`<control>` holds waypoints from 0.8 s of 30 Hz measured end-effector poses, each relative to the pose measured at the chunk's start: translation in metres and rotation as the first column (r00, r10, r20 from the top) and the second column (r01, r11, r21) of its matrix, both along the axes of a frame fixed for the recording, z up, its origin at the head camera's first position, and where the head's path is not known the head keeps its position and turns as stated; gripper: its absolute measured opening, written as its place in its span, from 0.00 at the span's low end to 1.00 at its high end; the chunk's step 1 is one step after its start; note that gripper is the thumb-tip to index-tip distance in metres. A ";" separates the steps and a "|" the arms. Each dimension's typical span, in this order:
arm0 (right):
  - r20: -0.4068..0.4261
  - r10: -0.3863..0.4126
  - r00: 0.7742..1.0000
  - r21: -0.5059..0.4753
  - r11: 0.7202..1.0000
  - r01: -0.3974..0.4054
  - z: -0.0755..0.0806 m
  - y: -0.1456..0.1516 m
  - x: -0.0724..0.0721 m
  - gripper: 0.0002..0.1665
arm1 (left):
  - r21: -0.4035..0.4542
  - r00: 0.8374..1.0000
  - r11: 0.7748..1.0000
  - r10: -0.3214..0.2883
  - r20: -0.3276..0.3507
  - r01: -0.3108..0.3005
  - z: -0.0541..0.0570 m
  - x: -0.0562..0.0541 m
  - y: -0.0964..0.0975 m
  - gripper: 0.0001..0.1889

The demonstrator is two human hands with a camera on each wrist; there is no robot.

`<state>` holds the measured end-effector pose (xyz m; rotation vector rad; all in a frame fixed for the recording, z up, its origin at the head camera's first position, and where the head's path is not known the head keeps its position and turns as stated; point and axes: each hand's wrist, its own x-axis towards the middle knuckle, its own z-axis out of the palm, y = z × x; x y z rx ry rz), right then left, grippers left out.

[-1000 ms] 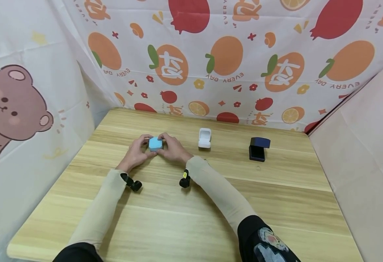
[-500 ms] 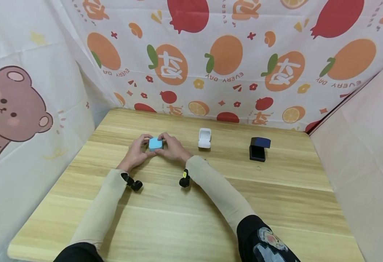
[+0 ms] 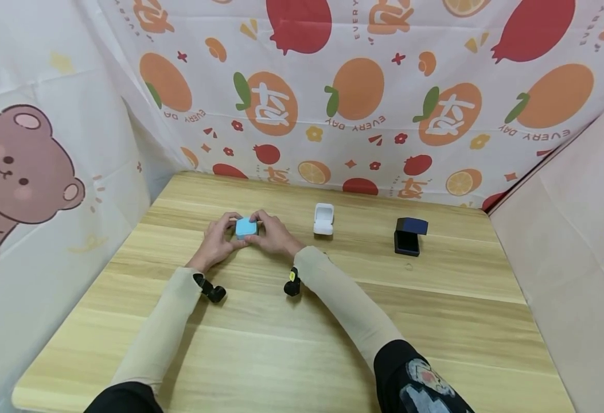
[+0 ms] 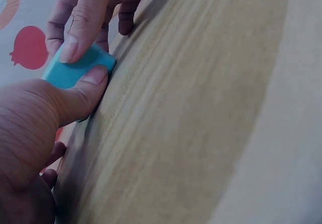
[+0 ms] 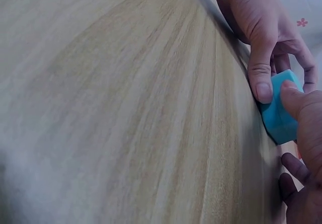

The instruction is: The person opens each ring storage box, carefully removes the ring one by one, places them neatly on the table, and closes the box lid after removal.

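Observation:
A small light-blue ring box (image 3: 246,228), its lid down, rests on the wooden table left of centre in the head view. My left hand (image 3: 216,245) holds it from the left and my right hand (image 3: 277,236) from the right, fingers at the far side and thumbs at the near side. In the left wrist view both thumbs lie against the near face of the ring box (image 4: 70,73). The right wrist view has the ring box (image 5: 277,114) between the two thumbs, its far side partly hidden by fingers.
A white ring box (image 3: 323,219) with its lid raised stands right of my right hand. Farther right is a dark navy ring box (image 3: 407,236), lid also up. A printed fruit curtain (image 3: 358,86) hangs behind the table's back edge (image 3: 281,183).

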<state>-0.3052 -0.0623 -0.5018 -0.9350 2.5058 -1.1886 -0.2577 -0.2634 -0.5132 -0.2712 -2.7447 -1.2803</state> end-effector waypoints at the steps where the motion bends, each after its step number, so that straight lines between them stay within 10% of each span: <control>1: 0.005 0.001 1.000 -0.003 1.000 -0.001 0.000 0.000 0.000 0.23 | -0.001 1.000 1.000 0.004 -0.001 -0.004 0.000 0.000 0.000 0.33; 24: 0.048 0.022 0.999 -0.033 0.999 -0.021 0.003 0.000 0.000 0.21 | 0.011 0.998 0.999 0.043 0.040 -0.043 -0.003 0.007 0.001 0.33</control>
